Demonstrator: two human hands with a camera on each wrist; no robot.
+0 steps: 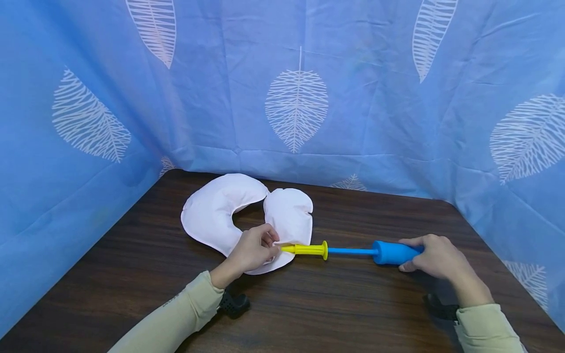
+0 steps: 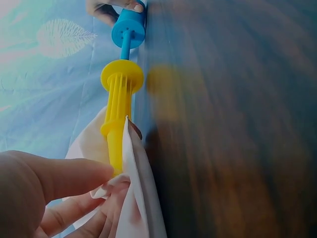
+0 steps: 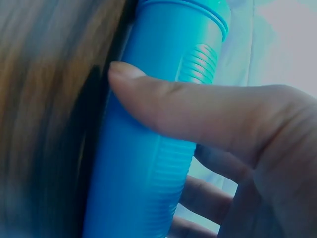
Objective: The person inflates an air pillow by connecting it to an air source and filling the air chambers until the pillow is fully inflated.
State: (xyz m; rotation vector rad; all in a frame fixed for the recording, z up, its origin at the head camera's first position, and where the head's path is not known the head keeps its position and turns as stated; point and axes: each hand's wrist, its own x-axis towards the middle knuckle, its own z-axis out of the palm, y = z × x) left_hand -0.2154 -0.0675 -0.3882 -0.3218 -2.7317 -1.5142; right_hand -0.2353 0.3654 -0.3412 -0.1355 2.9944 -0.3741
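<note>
A white inflatable neck pillow, puffed up and curved, lies on the table. My left hand pinches its near edge where the yellow nozzle end of a hand pump enters a fold of the fabric. In the left wrist view the thumb lies against the nozzle's tip; the valve itself is hidden. A blue rod links the yellow part to the pump's blue barrel. Around that barrel my right hand has its thumb on one side and its fingers on the other, as the right wrist view shows.
The dark wooden table spreads under everything. Blue cloth curtains with white leaf prints stand along its back and both sides. A black wrist strap device sits under the left wrist, another under the right.
</note>
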